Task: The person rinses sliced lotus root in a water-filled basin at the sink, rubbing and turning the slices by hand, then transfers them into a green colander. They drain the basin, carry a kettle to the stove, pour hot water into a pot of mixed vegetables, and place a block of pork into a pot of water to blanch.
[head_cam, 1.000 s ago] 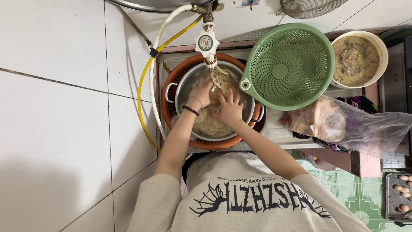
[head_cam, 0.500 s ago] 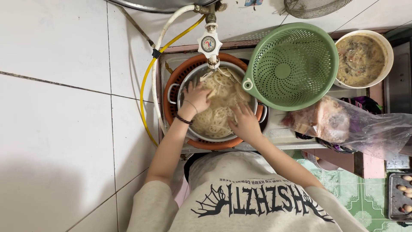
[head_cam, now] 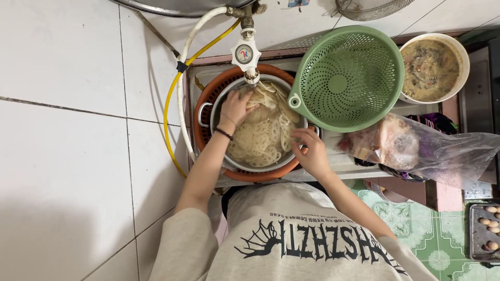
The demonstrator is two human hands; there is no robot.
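A metal pot [head_cam: 208, 112] full of pale sliced rings [head_cam: 260, 143] sits inside an orange basin [head_cam: 205, 99] under a white tap [head_cam: 245, 54]. My left hand [head_cam: 237, 106] is in the pot's upper left, just below the tap, with its fingers curled over a heap of the slices. A dark band circles that wrist. At the pot's right rim my right hand [head_cam: 312, 151] has its fingertips on the edge, beside the green colander's handle.
A green colander [head_cam: 346, 78] leans over the sink's right side. A white bowl [head_cam: 432, 67] of brownish mix stands beyond it. A clear bag of meat [head_cam: 411, 148] lies at the right. Yellow and white hoses [head_cam: 177, 99] run down the tiled wall. An egg tray [head_cam: 487, 229] sits at the lower right.
My left hand has moved up through the slices to just under the tap. My right hand has left the middle of the pot and gone to its right rim.
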